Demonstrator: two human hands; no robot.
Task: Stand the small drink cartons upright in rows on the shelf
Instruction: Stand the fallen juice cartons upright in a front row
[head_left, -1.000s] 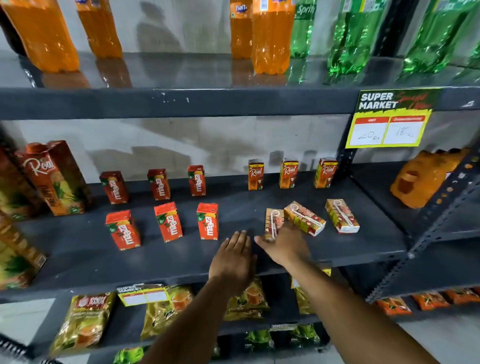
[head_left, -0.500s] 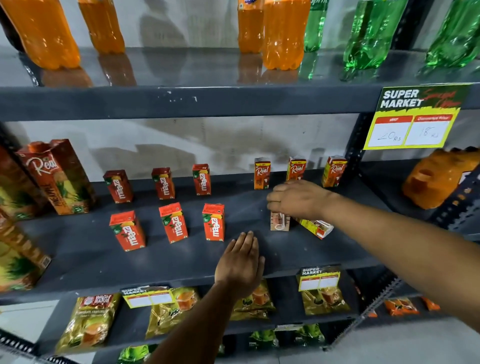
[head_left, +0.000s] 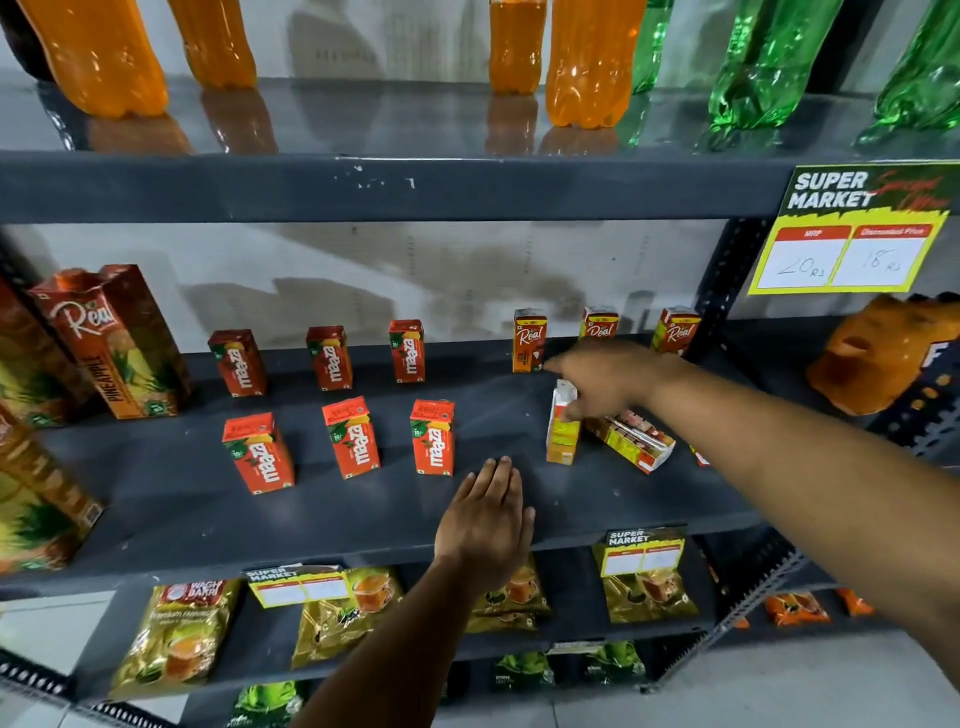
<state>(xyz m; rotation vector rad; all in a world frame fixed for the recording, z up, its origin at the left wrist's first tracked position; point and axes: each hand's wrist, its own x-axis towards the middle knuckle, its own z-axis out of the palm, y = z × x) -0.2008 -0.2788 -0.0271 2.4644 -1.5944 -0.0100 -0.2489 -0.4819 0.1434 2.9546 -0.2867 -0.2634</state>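
On the dark grey shelf (head_left: 156, 514) several red Maaza cartons (head_left: 435, 437) stand upright in two rows. Three orange Real cartons (head_left: 529, 340) stand along the back. My right hand (head_left: 608, 379) grips the top of a small Real carton (head_left: 562, 436), which stands upright in the front row. Just right of it another Real carton (head_left: 636, 441) lies on its side, and a third is mostly hidden behind my right forearm. My left hand (head_left: 485, 525) rests flat, fingers together, on the shelf's front part, holding nothing.
Tall Real pineapple cartons (head_left: 117, 338) stand at the shelf's left end. Orange and green bottles (head_left: 589, 62) fill the shelf above. A yellow price tag (head_left: 852, 236) hangs at the right. Tea packets (head_left: 176, 634) lie on the lower shelf. An orange pack (head_left: 878, 353) sits in the right bay.
My right hand took the leftmost lying Real carton and stood it upright in the front row. My left hand stayed flat on the shelf.
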